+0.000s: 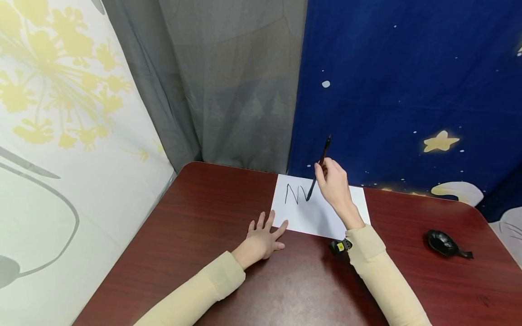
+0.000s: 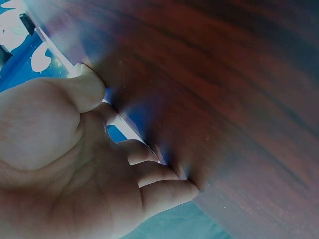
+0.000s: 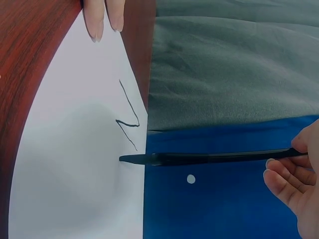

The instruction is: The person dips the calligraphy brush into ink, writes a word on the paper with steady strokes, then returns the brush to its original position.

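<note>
My right hand (image 1: 334, 183) pinches a dark calligraphy brush (image 1: 324, 156) near the middle of its handle. The brush stands tilted, its black tip (image 3: 130, 159) at the white paper (image 3: 65, 149). Thin black zigzag strokes (image 1: 292, 194) mark the paper's upper left part, and the tip is at the end of the rightmost one. Fingers spread, my left hand (image 1: 261, 240) lies flat at the paper's lower left corner, fingertips over its edge. In the left wrist view, the left palm (image 2: 75, 159) shows from below beside the wood.
A dark red wooden table (image 1: 195, 217) carries the paper near its far edge. On the right side lies a shiny black rounded dish-like object (image 1: 442, 243) with a narrow tail. Grey (image 1: 244, 90) and blue curtains (image 1: 387, 90) hang right behind the table.
</note>
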`<action>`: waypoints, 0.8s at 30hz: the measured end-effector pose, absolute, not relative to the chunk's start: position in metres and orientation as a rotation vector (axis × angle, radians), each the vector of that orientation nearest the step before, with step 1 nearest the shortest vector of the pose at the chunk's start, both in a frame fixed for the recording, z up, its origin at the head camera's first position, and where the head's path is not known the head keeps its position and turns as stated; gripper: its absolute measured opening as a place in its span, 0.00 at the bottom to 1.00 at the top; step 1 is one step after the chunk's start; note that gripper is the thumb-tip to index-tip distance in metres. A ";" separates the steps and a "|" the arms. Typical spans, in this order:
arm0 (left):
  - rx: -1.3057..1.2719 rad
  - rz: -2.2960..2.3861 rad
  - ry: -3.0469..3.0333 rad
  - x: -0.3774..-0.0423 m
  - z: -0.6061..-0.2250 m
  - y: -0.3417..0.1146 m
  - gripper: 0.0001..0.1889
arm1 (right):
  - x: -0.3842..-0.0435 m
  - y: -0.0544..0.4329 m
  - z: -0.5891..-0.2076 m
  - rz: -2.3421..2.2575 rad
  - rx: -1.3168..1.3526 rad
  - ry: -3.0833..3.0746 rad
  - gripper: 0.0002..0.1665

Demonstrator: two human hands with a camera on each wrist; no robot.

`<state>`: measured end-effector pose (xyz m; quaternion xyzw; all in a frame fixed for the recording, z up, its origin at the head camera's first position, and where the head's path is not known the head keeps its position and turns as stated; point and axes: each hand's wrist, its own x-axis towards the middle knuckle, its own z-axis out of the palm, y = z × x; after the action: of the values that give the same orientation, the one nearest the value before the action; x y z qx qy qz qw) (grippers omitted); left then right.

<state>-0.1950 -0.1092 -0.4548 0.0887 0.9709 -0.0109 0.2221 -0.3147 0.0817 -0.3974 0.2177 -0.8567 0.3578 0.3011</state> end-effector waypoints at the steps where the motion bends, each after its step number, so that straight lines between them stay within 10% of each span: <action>1: 0.242 -0.028 2.682 -0.194 -0.451 -0.109 0.34 | -0.315 0.082 -0.398 0.948 0.577 -2.272 0.11; 24: 0.236 -0.026 2.687 -0.187 -0.440 -0.107 0.34 | -0.312 0.085 -0.397 0.942 0.561 -2.278 0.12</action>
<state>-0.1869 -0.1069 -0.4402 0.0855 0.9716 -0.0095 0.2204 -0.3119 0.0850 -0.3969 0.2115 -0.8590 0.3552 0.3021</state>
